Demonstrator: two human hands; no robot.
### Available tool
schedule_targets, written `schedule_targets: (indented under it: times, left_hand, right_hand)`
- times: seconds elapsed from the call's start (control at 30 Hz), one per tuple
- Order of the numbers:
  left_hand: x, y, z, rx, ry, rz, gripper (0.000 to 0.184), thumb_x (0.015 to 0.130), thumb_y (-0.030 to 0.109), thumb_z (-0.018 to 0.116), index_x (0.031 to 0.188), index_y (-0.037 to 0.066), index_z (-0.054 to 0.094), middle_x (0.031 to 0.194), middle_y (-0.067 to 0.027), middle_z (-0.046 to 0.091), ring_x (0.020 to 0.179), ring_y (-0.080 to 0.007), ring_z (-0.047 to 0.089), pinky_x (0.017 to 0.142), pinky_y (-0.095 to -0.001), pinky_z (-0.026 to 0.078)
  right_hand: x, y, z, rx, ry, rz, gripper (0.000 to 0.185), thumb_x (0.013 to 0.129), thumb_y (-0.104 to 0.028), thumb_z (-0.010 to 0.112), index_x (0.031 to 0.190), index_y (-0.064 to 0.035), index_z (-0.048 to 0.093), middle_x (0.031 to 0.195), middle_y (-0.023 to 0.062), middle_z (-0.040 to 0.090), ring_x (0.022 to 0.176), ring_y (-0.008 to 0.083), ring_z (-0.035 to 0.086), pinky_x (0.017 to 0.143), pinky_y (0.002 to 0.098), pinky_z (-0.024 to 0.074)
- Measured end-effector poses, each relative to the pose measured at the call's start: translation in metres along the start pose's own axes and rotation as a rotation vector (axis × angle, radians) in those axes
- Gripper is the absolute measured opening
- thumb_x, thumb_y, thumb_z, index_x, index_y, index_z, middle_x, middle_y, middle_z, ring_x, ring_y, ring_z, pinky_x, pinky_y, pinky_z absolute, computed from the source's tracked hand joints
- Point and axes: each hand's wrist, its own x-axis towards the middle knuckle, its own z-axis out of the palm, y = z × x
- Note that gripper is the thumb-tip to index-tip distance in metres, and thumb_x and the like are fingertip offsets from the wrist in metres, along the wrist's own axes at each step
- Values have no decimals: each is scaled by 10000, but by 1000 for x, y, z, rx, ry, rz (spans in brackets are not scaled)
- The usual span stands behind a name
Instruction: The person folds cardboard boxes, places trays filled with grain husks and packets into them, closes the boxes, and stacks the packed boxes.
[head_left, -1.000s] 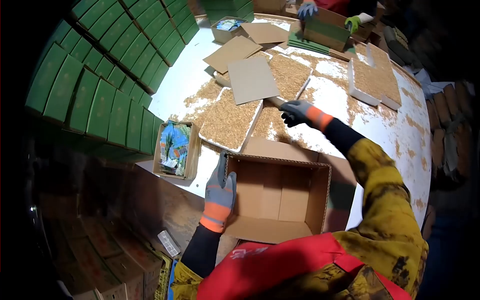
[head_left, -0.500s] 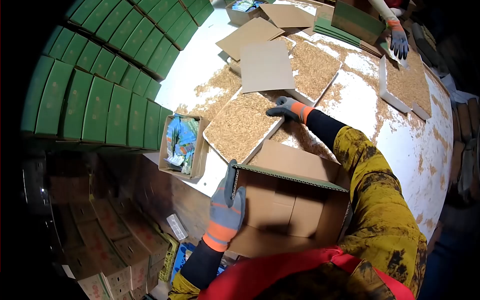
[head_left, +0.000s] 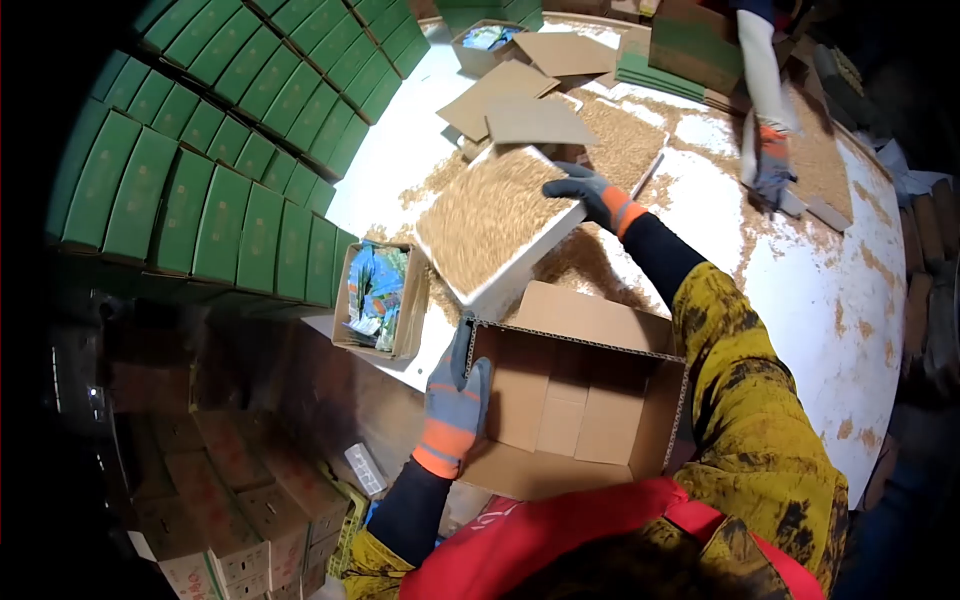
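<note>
Gloved in grey and orange, my left hand [head_left: 455,405] grips the left edge of an open cardboard box [head_left: 515,400], its thumb outside and fingers over the rim. The box tilts toward me and its inside shows bare cardboard. My right hand [head_left: 598,197] is closed on the far right corner of a white-sided tray [head_left: 525,262] filled with brown, straw-like shavings [head_left: 495,215]. That tray is raised and tilted just beyond the box. A flat cardboard sheet [head_left: 535,122] lies behind it.
A small carton [head_left: 412,320] of blue packets [head_left: 376,285] stands left of the tray. Stacked green boxes [head_left: 215,225] line the left. More cardboard sheets [head_left: 500,95] lie at the back. A co-worker's gloved hand [head_left: 772,180] is at another tray [head_left: 828,214] on the right.
My right hand has lifted the tray's right side, tilting it up off the table. The cardboard sheet behind has shifted. The co-worker's hand has moved down and toward me.
</note>
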Motion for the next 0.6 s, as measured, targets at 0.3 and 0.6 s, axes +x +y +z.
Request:
schedule_targets:
  times: [0.3, 0.6]
  left_hand:
    - [2, -9, -1, -517, -49, -187, 558, 891, 137, 549, 1364, -74, 341, 1390, -184, 410, 1282, -221, 387, 1060, -299, 296]
    - [9, -10, -3, -824, -170, -156, 626, 959, 344, 463, 1394, -65, 273, 1393, -182, 376, 1270, -222, 369, 1056, -284, 287]
  right_hand:
    - [-229, -104, 9, 186, 360, -335, 506, 836, -168, 633, 1303, -97, 450, 1224, 50, 541, 1113, 201, 540, 880, 403, 496]
    - [-435, -99, 135, -444, 738, -365, 591, 788, -117, 617, 1330, 2, 414, 1239, 114, 522, 1089, 198, 540, 916, 319, 451]
